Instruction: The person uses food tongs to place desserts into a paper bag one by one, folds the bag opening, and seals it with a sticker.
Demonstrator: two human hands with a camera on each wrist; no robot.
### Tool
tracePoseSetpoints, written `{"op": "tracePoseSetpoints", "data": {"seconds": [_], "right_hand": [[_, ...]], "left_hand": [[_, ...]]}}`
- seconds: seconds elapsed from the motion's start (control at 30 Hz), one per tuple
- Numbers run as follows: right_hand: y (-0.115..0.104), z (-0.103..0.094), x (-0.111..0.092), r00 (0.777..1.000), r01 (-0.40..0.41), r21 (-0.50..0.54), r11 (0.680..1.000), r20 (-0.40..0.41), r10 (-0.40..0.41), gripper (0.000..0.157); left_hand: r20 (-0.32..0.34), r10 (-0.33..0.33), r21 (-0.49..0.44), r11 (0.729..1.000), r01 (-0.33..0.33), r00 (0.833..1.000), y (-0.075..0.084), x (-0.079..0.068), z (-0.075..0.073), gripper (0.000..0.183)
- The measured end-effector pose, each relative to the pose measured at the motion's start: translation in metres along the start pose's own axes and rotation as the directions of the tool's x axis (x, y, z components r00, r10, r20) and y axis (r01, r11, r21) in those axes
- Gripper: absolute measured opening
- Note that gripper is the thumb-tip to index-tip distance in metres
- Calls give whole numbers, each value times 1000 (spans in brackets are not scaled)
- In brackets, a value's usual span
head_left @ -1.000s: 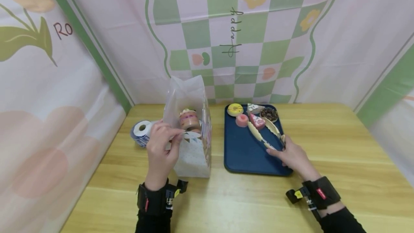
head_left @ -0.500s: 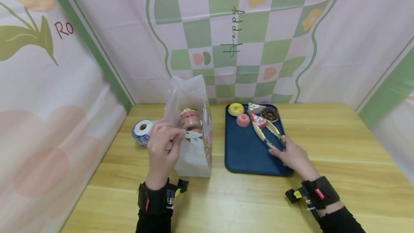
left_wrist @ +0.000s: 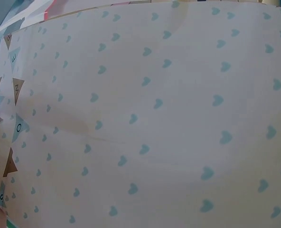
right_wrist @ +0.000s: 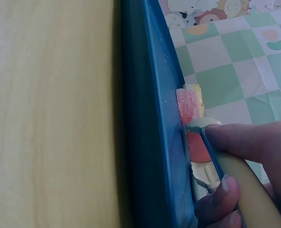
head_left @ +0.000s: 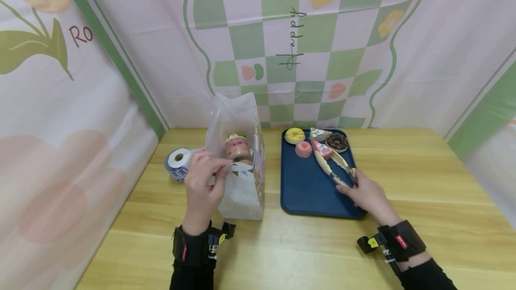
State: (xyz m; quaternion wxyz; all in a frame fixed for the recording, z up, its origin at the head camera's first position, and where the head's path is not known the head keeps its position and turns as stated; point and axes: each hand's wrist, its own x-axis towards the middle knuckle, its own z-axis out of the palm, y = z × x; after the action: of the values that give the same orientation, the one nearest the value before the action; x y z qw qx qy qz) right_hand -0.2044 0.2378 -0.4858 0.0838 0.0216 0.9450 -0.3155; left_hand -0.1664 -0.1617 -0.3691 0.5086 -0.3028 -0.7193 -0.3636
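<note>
The right hand [head_left: 368, 196], nearer of the two, clamps cream-tipped tongs [head_left: 322, 164] whose long axis runs forward and leftward over the navy tray [head_left: 304, 191] to the pink cake slice [head_left: 322, 149] between their tips; the left hand [head_left: 204, 178] pinches the paper bag's [head_left: 242, 198] near rim.

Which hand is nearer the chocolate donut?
Right. The right hand is on the near side of the chocolate donut, holding the tongs; the left hand is farther off to the left, pinching the front edge of the bag.
</note>
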Motion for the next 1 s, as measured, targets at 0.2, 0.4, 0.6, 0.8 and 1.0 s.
{"op": "tracePoseSetpoints", "data": {"seconds": [0.2, 0.4, 0.6, 0.8, 1.0], "right_hand": [[-4, -3, -1, 1000, 3, 16, 1000, -16, -3, 78], [-12, -8, -5, 999, 18, 28, 999, -28, -17, 73], [-22, -14, -11, 999, 15, 15, 1000, -38, -15, 75], [-32, -20, -16, 998, 39, 7, 999, -57, -39, 78], [-42, -27, -24, 996, 52, -23, 998, -67, -53, 75]], "left_hand": [[2, -1, 2, 1000, 1, 1000, 0, 0, 0, 22], [1, -6, 5, 1000, 6, 1000, 1, 0, 0, 22], [0, -12, 3, 1000, 12, 1000, 1, 0, 0, 22], [3, -19, 7, 1000, 19, 1000, 1, 0, 0, 22], [10, -20, 10, 1000, 20, 1000, 1, 0, -1, 21]]}}
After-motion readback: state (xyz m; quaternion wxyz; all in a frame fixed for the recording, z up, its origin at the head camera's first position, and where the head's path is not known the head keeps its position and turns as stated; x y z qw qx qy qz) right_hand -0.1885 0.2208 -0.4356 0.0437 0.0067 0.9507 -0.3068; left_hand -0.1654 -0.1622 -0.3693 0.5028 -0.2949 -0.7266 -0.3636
